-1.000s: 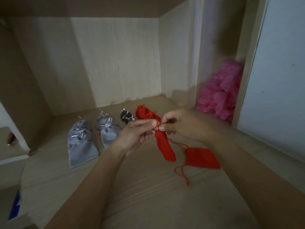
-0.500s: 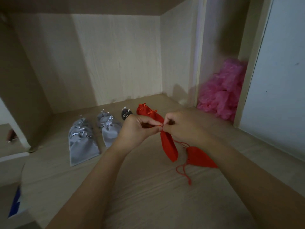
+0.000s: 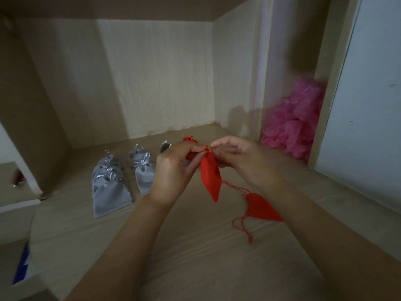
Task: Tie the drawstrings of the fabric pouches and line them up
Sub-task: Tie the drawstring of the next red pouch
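Observation:
A red fabric pouch (image 3: 211, 177) hangs in the air, held at its gathered neck. My left hand (image 3: 176, 168) and my right hand (image 3: 235, 156) each pinch its red drawstring at the top, fingertips nearly touching. A second red pouch (image 3: 261, 207) lies flat on the wooden shelf (image 3: 195, 246) to the right, its strings loose. Behind my left hand lie tied pouches in a row: another red one (image 3: 189, 140), a dark one (image 3: 165, 147), and grey ones (image 3: 145, 170) (image 3: 109, 187) with silver bows.
Wooden walls close the shelf at the back and left. A heap of pink plastic (image 3: 293, 124) fills the gap at the right, next to a pale wall (image 3: 368, 118). A box with a blue patch (image 3: 20, 270) sits at the lower left.
Both hands have risen slightly with the red pouch and stay pinched on its drawstring. The view has tilted, so the shelf objects sit a little differently in frame.

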The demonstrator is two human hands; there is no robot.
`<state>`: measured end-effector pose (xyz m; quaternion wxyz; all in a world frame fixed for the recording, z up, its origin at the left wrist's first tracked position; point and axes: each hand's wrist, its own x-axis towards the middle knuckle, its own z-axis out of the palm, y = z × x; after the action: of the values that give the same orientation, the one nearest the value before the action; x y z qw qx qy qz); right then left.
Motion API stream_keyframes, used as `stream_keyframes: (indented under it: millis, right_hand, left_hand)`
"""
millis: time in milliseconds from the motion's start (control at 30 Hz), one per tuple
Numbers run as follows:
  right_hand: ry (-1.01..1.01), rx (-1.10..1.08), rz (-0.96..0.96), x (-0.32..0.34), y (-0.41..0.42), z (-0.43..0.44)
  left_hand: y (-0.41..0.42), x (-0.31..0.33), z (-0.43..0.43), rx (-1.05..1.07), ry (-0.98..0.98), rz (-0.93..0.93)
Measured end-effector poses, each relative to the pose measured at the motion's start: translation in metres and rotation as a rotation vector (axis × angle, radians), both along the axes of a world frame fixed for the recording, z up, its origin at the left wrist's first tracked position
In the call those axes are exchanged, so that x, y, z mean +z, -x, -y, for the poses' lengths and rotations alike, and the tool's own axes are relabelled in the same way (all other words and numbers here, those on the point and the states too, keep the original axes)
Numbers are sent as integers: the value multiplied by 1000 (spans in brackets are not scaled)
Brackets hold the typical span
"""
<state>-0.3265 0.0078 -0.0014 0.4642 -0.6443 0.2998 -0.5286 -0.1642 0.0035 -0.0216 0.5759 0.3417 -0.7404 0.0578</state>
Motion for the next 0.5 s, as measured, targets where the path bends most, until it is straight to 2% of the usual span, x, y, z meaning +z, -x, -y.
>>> stream_keyframes:
  millis: [500]
  right_hand:
    - [-144, 50, 102, -16, 4, 11]
  left_hand:
    - [6, -1, -2, -109, -36, -91]
